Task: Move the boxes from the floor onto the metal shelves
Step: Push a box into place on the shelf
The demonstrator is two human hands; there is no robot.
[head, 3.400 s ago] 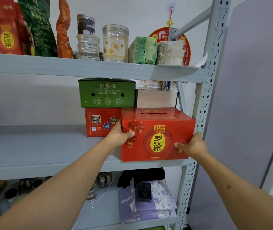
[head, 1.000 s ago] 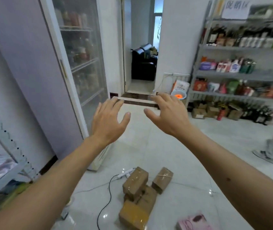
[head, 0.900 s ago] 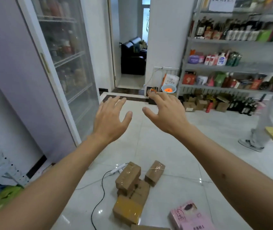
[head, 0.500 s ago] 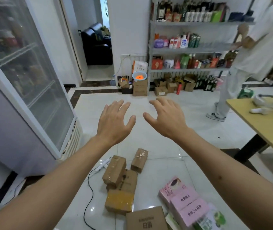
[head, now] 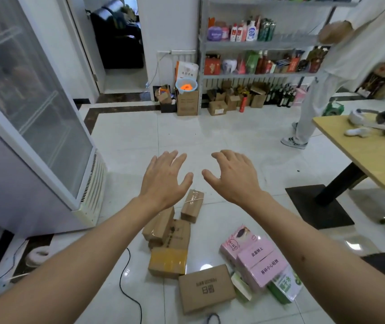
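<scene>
1. The left hand (head: 165, 181) and right hand (head: 232, 177) hung side by side above the floor, fingers spread and relaxed, holding nothing, a small gap between the thumbs.
2. The boxes lay below and nearer than the hands: a brown carton cluster (head: 169, 232) under the left wrist, a flat printed carton (head: 206, 288) nearest, and pink boxes (head: 255, 260) with a green-and-white box (head: 285, 287) to the right.
3. The small taped carton (head: 192, 205) lay closest beneath the hands, its long axis running near to far (the left hand looked slightly nearer it).
4. A black cable (head: 126, 284) snaked just left of the cartons; a glass-door fridge (head: 34, 118) stood left, a wooden table (head: 369, 148) right, another person (head: 332, 73) far right.
5. The reach down looked unobstructed.
</scene>
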